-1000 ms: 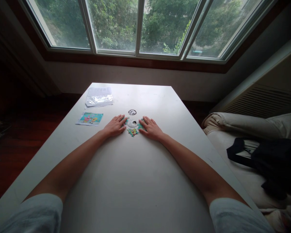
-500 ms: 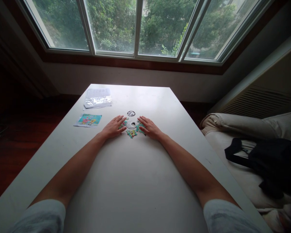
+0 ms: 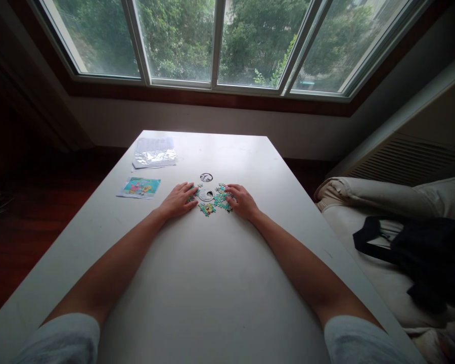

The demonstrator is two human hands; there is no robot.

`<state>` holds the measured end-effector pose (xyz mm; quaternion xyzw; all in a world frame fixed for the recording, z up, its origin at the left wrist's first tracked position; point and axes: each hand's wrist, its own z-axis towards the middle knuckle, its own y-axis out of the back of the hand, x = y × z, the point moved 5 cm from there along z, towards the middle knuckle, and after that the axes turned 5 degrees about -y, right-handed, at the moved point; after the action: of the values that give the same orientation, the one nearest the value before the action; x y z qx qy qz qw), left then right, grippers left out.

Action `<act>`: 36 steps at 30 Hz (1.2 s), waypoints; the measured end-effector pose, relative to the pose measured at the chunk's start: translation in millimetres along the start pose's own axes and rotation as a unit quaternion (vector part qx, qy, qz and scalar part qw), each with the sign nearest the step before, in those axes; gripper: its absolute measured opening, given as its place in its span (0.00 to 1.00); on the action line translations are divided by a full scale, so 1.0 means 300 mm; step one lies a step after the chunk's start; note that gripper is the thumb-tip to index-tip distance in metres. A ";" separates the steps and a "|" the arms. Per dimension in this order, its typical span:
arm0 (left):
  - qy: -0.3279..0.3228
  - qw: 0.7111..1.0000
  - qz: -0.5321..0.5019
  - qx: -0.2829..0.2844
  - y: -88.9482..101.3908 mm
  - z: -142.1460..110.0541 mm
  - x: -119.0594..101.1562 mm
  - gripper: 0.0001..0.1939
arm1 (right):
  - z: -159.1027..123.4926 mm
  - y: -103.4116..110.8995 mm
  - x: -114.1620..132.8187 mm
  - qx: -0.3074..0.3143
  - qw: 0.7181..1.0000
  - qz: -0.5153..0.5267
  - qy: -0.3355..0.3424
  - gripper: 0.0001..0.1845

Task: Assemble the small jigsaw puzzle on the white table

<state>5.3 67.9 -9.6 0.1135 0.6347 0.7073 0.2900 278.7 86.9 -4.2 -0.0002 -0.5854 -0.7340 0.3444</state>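
Note:
My left hand (image 3: pixel 179 199) lies palm down with fingers spread, partly over some jigsaw puzzle pieces (image 3: pixel 192 194). Across from it, my right hand (image 3: pixel 242 200) rests at the edge of a pile of loose green and teal jigsaw pieces (image 3: pixel 222 197), its fingers apart and slightly bent. Between the hands are a round silver-grey disc (image 3: pixel 206 195) with a dark mark and, beyond it, a smaller dark-rimmed disc (image 3: pixel 206 177). A joined yellow-and-green cluster of pieces (image 3: pixel 207 209) lies on the near side. What is under the palms is hidden.
On the white table (image 3: pixel 212 283), a printed cartoon picture sheet (image 3: pixel 141 187) lies to the left, with a clear plastic bag on papers (image 3: pixel 154 152) behind it. A beige sofa (image 3: pixel 379 197) holding a black bag (image 3: pixel 420 247) stands at the right. Windows (image 3: pixel 185 40) are ahead.
My right hand has drawn back a little to the right and its fingers have bent, uncovering more of the green pieces. My left hand has hardly moved.

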 end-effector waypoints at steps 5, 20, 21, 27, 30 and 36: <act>0.007 1.000 -0.003 -0.006 -0.001 0.004 0.007 0.35 | -0.019 -0.045 0.017 0.100 0.991 -0.081 0.018 0.42; -0.013 0.999 -0.006 -0.046 0.014 0.003 -0.027 0.31 | -0.014 -0.071 -0.001 0.120 0.991 -0.051 0.043 0.41; -0.031 0.998 -0.007 -0.054 0.022 0.004 -0.044 0.29 | -0.010 -0.066 -0.003 0.110 0.992 -0.039 0.045 0.40; -0.130 0.989 -0.025 -0.072 0.059 0.010 -0.162 0.17 | 0.022 0.005 -0.058 -0.015 0.995 0.094 0.024 0.22; -0.161 0.985 -0.029 -0.054 0.060 0.012 -0.208 0.14 | 0.028 0.026 -0.109 -0.073 0.989 0.125 -0.023 0.14; -0.166 0.984 -0.034 -0.046 0.052 0.005 -0.235 0.13 | 0.022 0.018 -0.104 0.008 0.993 0.119 0.001 0.11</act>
<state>58.9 29.7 20.4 0.1948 0.5479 0.6967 0.4200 302.5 107.9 -9.9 -0.0665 -0.5869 -0.6832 0.4293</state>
